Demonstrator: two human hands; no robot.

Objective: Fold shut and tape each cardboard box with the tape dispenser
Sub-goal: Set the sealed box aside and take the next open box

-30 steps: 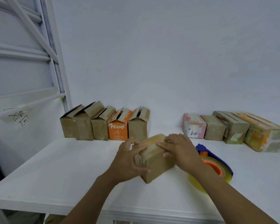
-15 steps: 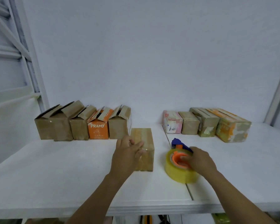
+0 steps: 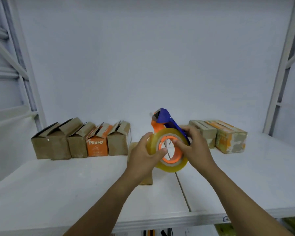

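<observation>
- A plain white wall (image 3: 152, 57) fills the back of the room, with grey metal uprights (image 3: 282, 74) of a rack rising at either side.
- A white table (image 3: 58, 193) runs the full width below it. A thin seam (image 3: 182, 188) splits its top just right of the middle.
- Against the wall on the left stand five open boxes (image 3: 58, 145) in a tight row, flaps up. Four are bare brown card, and the orange box (image 3: 97, 145) among them reads "PRAMY".
- On the right, two closed boxes (image 3: 230, 138) lie side by side by the wall, tops flat and glossy with tape. The right hand stands in front of that row's near end, so I can't see what lies behind it.
- One brown box (image 3: 146, 181) lies on the table near the middle. The left hand and wrist cover most of it, leaving only a corner and its near end in sight.
- The tape dispenser (image 3: 169, 133) is held up off the table at centre, between both hands and above that box. It has an orange hub and a dark blue handle and guard, with its cutter end pointing up toward the wall. Its fat roll (image 3: 174, 166) of clear yellowish tape faces me.
- The left hand (image 3: 143, 159) grips the roll's left edge, fingers curled over the rim and thumb at the orange hub.
- The right hand (image 3: 196, 147) is wrapped round the blue handle, with one finger reaching into the hub.
</observation>
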